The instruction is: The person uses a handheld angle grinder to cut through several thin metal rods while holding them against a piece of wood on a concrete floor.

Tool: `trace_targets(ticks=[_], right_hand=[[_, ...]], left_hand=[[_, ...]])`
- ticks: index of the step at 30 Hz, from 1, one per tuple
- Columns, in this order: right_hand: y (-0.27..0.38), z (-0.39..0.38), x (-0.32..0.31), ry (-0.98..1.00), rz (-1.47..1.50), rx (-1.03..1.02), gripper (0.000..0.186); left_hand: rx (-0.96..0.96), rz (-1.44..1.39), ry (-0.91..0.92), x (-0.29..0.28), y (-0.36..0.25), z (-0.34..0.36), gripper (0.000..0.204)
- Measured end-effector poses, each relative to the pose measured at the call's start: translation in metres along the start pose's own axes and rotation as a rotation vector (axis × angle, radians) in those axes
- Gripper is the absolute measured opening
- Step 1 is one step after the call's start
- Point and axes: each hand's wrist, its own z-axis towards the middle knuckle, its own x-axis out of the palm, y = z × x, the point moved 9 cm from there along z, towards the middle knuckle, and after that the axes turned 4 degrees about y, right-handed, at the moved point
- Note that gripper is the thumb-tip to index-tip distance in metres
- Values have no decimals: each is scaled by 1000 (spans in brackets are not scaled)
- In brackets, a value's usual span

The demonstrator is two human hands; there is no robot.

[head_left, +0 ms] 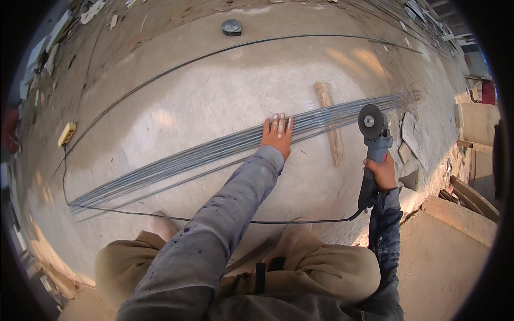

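Observation:
A bundle of long, thin steel rods (pixel 203 152) lies on the floor ahead of me, running from the lower left up to the right. My left hand (pixel 278 138) rests palm down on the rods, fingers stretched out across them. In my right hand (pixel 383 172) is an angle grinder (pixel 377 140), gripped round its body with the dark disc (pixel 372 122) tilted up. The disc is close to the right part of the bundle; whether it touches a rod I cannot tell. Under that part of the bundle lies a wooden stick (pixel 335 147).
The grinder's black cord (pixel 300 221) crosses in front of my feet toward the left, near a yellow extension socket (pixel 67 135). One long rod (pixel 214 52) curves across the far floor, below a round dark object (pixel 232 27). Broken slabs (pixel 415 139) and wooden boards (pixel 458 218) lie at right.

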Motion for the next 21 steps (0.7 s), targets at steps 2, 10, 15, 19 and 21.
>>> trace_targets(ticks=[2, 10, 15, 19, 21], right_hand=[[1, 1, -16, -37, -94, -69, 48], [0, -8, -18, -17, -226, -184, 56], [-16, -9, 4, 63, -168, -104, 54], [-36, -8, 0, 43, -68, -35, 51], [-43, -8, -1, 28, -30, -13, 50]], left_hand=[[-19, 0, 2, 8, 3, 10, 91], [-27, -100, 206, -14, 8, 12, 85], [-33, -120, 148, -12, 17, 17, 86], [-51, -75, 247, -4, 19, 21, 85], [-76, -55, 282, -1, 26, 20, 86]])
